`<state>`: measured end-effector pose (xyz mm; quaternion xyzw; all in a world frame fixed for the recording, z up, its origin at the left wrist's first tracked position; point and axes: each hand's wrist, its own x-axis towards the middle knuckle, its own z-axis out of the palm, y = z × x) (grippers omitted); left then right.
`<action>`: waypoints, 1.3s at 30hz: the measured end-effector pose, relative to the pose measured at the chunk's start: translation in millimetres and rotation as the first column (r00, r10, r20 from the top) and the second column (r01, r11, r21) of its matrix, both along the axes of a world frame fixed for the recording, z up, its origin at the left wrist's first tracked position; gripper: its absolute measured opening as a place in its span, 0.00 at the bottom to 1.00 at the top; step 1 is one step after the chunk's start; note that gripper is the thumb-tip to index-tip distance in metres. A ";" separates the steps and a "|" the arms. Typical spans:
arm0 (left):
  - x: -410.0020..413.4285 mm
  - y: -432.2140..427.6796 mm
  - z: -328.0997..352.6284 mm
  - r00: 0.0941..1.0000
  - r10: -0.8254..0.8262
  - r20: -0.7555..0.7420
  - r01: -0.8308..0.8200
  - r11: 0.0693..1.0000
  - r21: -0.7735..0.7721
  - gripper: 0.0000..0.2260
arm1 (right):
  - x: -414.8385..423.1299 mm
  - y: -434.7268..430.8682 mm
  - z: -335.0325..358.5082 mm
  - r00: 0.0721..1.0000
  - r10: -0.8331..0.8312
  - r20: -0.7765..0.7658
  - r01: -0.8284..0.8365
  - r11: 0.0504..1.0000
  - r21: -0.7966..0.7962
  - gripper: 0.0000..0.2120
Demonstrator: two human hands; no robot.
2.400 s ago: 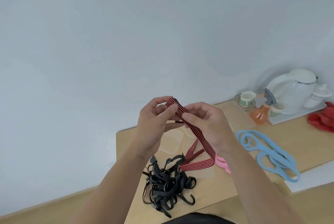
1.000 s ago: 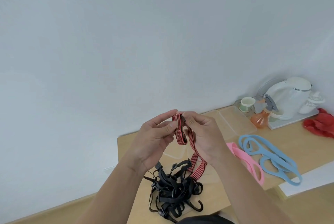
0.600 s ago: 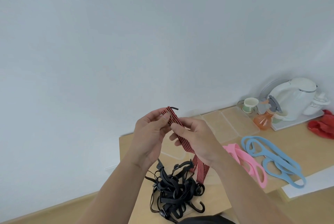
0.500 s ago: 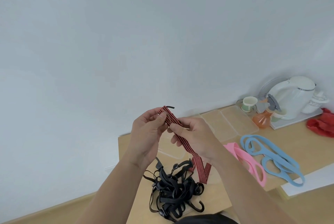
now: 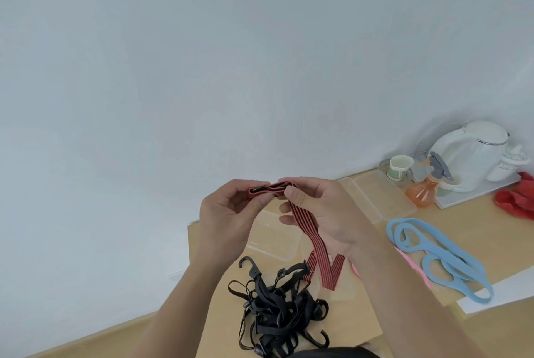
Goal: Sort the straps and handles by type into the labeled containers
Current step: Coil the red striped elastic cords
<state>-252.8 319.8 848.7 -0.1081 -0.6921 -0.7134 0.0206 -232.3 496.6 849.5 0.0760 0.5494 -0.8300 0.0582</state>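
Both hands hold a red strap with black stripes (image 5: 306,221) above the table. My left hand (image 5: 228,213) pinches its folded upper end with the hook. My right hand (image 5: 320,207) pinches the fold from the other side, and the strap runs down across its palm. The loose lower part hangs folded over the table. Below lies a tangled pile of black hooked straps (image 5: 277,308). Blue loop handles (image 5: 442,256) lie to the right, a pink handle (image 5: 410,265) partly hidden beside them. Clear plastic containers (image 5: 274,239) (image 5: 381,198) stand behind my hands.
At the back right stand a white kettle (image 5: 468,155), a paper cup (image 5: 400,168) and an orange spray bottle (image 5: 424,190). A red cloth (image 5: 517,198) lies at the right edge. The wooden table (image 5: 476,219) meets a pale wall behind.
The strap's upper end went from pointing up to lying folded flat between my two hands. The hanging part has grown shorter and folded.
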 end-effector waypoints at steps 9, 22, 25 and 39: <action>5.1 4.8 3.2 0.997 -0.046 0.060 0.043 0.997 0.057 0.12 | -10.0 -4.8 1.9 0.994 -0.101 0.028 0.105 0.975 -0.196 0.12; -8.5 -12.9 18.3 0.953 -0.134 0.271 0.171 0.978 -0.118 0.07 | -10.0 -12.6 7.2 0.988 -0.098 -0.119 0.116 0.980 0.160 0.06; -11.1 -11.7 22.5 0.958 -0.115 0.264 0.160 0.975 -0.156 0.10 | -10.4 -16.8 8.5 0.983 -0.107 -0.147 0.130 0.979 0.159 0.07; -14.2 -2.0 15.9 0.965 -0.089 0.248 0.061 0.991 0.120 0.16 | -10.2 -17.0 -1.1 0.980 -0.049 -0.190 0.101 0.956 0.277 0.05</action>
